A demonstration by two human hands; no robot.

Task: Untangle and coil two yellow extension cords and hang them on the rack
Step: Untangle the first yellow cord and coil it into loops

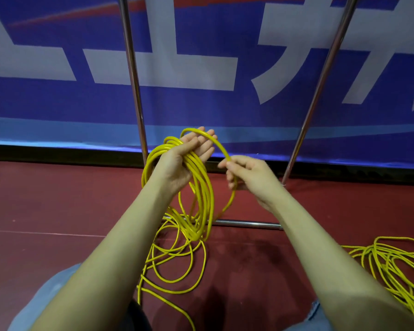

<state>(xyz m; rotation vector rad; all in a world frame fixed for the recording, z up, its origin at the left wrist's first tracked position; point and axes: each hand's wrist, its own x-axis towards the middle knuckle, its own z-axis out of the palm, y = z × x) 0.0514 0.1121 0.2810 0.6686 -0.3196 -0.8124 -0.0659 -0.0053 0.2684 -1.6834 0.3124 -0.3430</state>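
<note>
1. Left hand (187,158), palm up, fingers loosely around coil (198,187); loops hang below it.
2. Right hand (246,174) pinches newest loop beside coil.
3. Second cord (392,266) heaped on floor, right.

The yellow cord (202,185) looped through the left grip (187,158) has a smooth, glossy plastic-looking jacket that catches light along its curves, and the second cord (392,263), heaped on the floor down to the right of the right grip (246,174), looks the same though a little blurred. Beyond both grips, the rack (133,75) is polished, mirror-bright metal tubing, and the banner (58,103) behind it looks like smooth printed sheet with a soft sheen. Beneath the grips, the dark red floor (58,204) is smooth and faintly glossy.
</note>
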